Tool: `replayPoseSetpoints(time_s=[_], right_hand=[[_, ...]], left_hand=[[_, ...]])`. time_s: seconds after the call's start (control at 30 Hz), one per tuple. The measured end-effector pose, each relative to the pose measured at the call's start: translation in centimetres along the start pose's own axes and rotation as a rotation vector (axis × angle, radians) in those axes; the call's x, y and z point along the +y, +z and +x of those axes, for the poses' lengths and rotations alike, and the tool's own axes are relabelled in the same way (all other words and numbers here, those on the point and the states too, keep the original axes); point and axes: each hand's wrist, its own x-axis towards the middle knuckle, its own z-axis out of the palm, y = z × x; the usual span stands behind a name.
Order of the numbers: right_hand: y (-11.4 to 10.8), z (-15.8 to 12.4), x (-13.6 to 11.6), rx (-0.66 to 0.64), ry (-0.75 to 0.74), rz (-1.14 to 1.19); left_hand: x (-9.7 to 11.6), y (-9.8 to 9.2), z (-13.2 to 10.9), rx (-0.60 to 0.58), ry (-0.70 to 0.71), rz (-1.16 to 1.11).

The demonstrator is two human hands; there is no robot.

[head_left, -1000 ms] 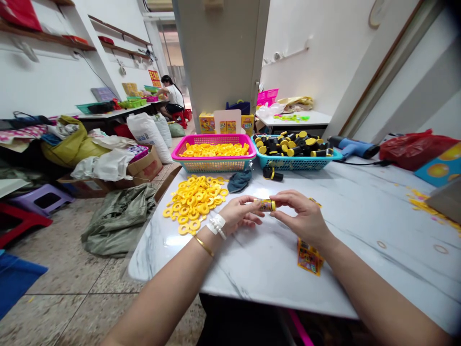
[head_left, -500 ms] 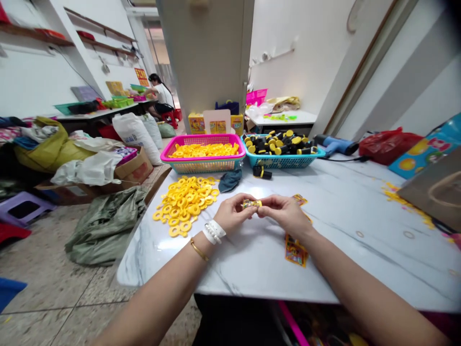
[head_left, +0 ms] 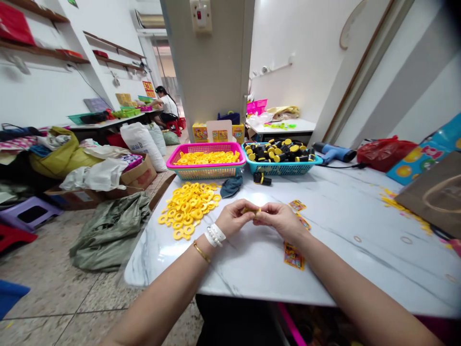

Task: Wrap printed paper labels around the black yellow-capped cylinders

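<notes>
Over the middle of the marble-patterned table, my left hand [head_left: 236, 216] and my right hand [head_left: 279, 218] meet at the fingertips. Both pinch one small yellow piece [head_left: 252, 210], mostly covered by the fingers. Left of my left hand lies a pile of yellow rings [head_left: 189, 204], with a dark cloth [head_left: 231, 186] beside it. Printed orange cards [head_left: 294, 256] lie near my right wrist. Behind my hands stand a pink basket [head_left: 206, 165] of yellow pieces and a blue basket [head_left: 283, 167] of black and yellow cylinders.
One black cylinder piece [head_left: 262, 179] lies before the blue basket. A blue heat-gun-like tool [head_left: 334, 152], a red bag [head_left: 385, 154] and a brown paper bag [head_left: 432, 192] are at the right. Sacks and boxes stand left on the floor; a person [head_left: 167, 105] sits far back.
The camera view has shifted slightly. My hands stay together around the small piece, whose patterned side is now less visible between the fingers.
</notes>
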Motion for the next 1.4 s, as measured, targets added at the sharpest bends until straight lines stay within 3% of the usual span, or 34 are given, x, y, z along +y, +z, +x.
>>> replayPoseSetpoints(time_s=[0.17,0.37,0.57,0.67,0.77,0.93,1.0,1.1,1.17,1.27,1.4], right_hand=[[-0.3,0.1,0.3,0.074,-0.281,-0.246],[-0.5,-0.1,1.3,0.069,-0.402,-0.374],[-0.2,-1.0,0.8,0.063,-0.586,-0.696],[-0.1,-1.0,0.6,0.064,-0.561,-0.774],[-0.2,-1.0,0.8,0.098,-0.538,-0.946],[-0.6,-1.2,1.1,0.21,-0.57,-1.23],[-0.4,-1.0,1.1,0.254,-0.514,-1.212],[0.1,-0.2,1.1,0.221,-0.325,-1.038],[0.4,0.2,1.1,0.202,-0.208,-0.93],[0.2,0.4,1.0,0.226,-0.172,-0.835],[-1.5,0.1,-0.2,0.073,-0.07,-0.458]], left_hand=[[-0.1,-0.5,0.4,0.024,-0.135,-0.023],[-1.1,-0.8,0.7,0.022,-0.218,0.078],[-1.3,-0.7,0.2,-0.031,-0.346,-0.054],[-1.3,-0.5,0.3,0.029,-0.315,-0.154],[-1.1,0.3,0.3,0.013,-0.303,-0.217],[-0.1,2.5,-0.6,0.028,-0.113,-0.044],[0.2,3.0,-0.9,0.072,-0.006,0.113],[0.0,3.2,-0.6,0.13,0.078,0.29],[-0.5,2.9,-0.1,0.173,0.017,0.292],[-1.2,2.2,0.6,0.182,-0.163,0.142],[-1.7,1.4,0.9,0.118,-0.326,-0.092]])
